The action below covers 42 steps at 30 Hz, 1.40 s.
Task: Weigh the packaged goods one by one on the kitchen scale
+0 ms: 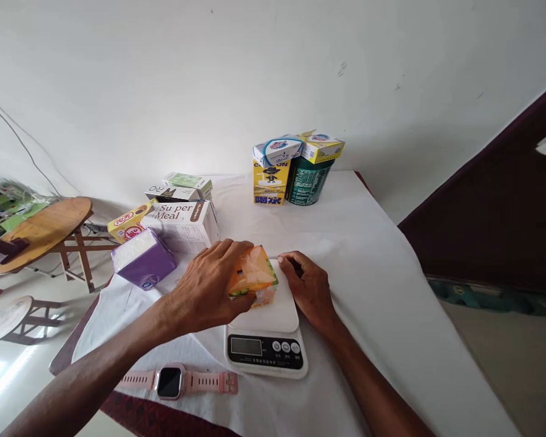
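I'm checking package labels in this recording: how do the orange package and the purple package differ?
The orange package is gripped by the left hand over the scale; the purple package sits on the white cloth, untouched by either hand. The orange package has green edging, whereas the purple package has a large whitish face. Both are boxy.

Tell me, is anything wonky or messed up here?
Yes, a little. The small yellow-and-white box on the dark green tub sits askew and seems to have a flap sticking up. The white wall has gray marks. Nothing looks spilled.
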Motion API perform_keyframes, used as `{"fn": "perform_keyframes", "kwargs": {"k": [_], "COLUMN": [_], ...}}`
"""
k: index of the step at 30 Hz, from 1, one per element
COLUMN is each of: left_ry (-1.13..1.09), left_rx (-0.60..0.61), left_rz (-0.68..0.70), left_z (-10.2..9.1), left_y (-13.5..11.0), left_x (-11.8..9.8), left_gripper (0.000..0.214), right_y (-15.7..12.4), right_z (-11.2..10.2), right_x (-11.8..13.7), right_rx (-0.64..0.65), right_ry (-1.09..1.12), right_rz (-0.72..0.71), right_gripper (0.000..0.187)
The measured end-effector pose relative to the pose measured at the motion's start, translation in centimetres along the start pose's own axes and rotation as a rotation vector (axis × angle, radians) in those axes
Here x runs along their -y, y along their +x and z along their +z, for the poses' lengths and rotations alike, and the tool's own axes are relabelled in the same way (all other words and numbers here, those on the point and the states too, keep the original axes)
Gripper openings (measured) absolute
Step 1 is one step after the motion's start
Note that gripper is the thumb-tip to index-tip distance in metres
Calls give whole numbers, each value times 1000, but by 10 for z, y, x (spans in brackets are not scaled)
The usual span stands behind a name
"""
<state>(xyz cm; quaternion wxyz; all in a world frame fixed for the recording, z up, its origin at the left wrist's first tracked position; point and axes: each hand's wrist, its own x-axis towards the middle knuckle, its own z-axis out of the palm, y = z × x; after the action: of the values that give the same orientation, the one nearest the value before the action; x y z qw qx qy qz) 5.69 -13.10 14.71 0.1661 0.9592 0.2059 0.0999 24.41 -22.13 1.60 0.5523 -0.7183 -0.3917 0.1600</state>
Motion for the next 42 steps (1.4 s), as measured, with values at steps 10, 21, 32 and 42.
{"fn": "perform_keyframes", "kwargs": {"k": [10,21,32,42], "left_ry": [-81,-101,-244,-148], "left_rx": [-17,-76,-292,-409], "left_rz": [-62,-79,-282,-624], "left_z": [4,12,-11,-15], "left_y": [-4,-16,-79,-140], "left_x": [2,5,26,59], "left_gripper": [85,58,56,55], "right_y": [0,1,0,0], "right_z": [1,1,1,1], "right_x": [-4,1,1,2], "right_rx": [16,14,3,5], "right_ry": [-16,-53,-124,-153], "right_rz": [28,45,10,37], "right_gripper": [38,38,39,37]}}
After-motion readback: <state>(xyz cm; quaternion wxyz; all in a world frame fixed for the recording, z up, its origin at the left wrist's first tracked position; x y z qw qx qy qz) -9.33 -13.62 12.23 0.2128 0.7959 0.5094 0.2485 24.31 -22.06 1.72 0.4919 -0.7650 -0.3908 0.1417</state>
